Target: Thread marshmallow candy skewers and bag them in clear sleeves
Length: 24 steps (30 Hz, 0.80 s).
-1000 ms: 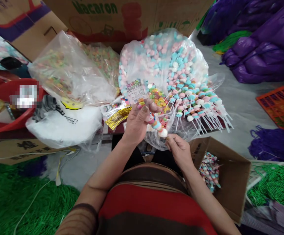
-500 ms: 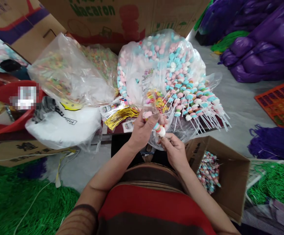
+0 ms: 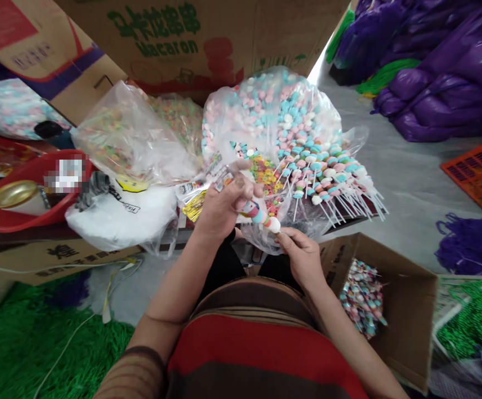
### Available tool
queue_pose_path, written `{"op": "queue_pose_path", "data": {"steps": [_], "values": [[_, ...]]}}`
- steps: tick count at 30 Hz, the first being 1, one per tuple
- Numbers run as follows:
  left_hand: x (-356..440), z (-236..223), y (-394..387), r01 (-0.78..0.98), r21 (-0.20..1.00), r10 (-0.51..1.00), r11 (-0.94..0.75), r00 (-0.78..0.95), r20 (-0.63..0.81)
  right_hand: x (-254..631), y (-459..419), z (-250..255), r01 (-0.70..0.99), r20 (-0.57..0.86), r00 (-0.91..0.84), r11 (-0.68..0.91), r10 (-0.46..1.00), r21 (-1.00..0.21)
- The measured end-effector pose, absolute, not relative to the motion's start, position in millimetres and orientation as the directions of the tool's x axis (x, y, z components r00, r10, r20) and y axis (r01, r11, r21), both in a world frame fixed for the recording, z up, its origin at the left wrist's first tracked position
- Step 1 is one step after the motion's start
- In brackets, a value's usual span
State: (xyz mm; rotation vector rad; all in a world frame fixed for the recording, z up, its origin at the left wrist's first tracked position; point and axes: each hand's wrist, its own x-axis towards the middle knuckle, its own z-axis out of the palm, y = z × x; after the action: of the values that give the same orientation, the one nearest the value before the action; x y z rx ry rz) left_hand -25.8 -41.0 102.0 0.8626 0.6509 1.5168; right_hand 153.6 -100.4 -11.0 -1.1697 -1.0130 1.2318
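My left hand [image 3: 226,205] is closed around the upper part of a marshmallow candy skewer [image 3: 258,215] and a clear printed wrapper [image 3: 222,178]. The wrapper's labelled end sticks out past my fingers, and its print also shows over the candies. At the lower end, beside a white marshmallow, my right hand [image 3: 303,257] pinches the skewer's stick, which my fingers mostly hide. Just behind my hands lie colourful gummy rings [image 3: 268,180] on clear plastic. Gold twist ties [image 3: 193,206] and flat printed wrappers [image 3: 189,189] lie left of my left hand.
Unwrapped candy skewers [image 3: 324,169] are piled at the table's right, sticks toward me. Behind stands a big bag of marshmallows [image 3: 266,102]. A cardboard box [image 3: 407,316] at lower right contains wrapped skewers [image 3: 363,299]. At left are a red basin [image 3: 20,221] and a white bag [image 3: 116,221].
My left hand dipped toward my right hand, then drew back up and left with the wrapper. My right hand keeps its pinch at the stick end. The view has shifted slightly.
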Motion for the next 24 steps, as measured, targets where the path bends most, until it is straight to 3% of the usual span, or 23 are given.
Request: {"op": "queue_pose_path", "data": {"steps": [4, 8, 17, 20, 24], "values": [[4, 100, -48, -0.63, 0.771, 0.995, -0.088, -0.096, 0.036, 155, -107, -2, -0.259, -0.123, 0.014, -0.115, 0.992, -0.959], [20, 94, -55, -0.65, 0.757, 0.997, -0.062, -0.07, 0.022, 154, -113, 1, -0.297, -0.147, -0.118, -0.176, 0.982, -0.939], [23, 104, -52, -0.559, 0.822, 0.99, -0.11, -0.139, 0.038, 170, -118, -2, -0.123, -0.073, -0.128, -0.089, 0.989, -0.988], [30, 90, -59, -0.548, 0.832, 0.996, -0.082, -0.068, 0.054, 168, -120, -1, -0.139, -0.087, -0.136, -0.106, 0.987, -0.985], [28, 66, -75, -0.454, 0.891, 0.985, 0.012, 0.16, 0.068, 161, -120, -4, -0.221, -0.075, -0.15, -0.107, 0.986, -0.969]]}}
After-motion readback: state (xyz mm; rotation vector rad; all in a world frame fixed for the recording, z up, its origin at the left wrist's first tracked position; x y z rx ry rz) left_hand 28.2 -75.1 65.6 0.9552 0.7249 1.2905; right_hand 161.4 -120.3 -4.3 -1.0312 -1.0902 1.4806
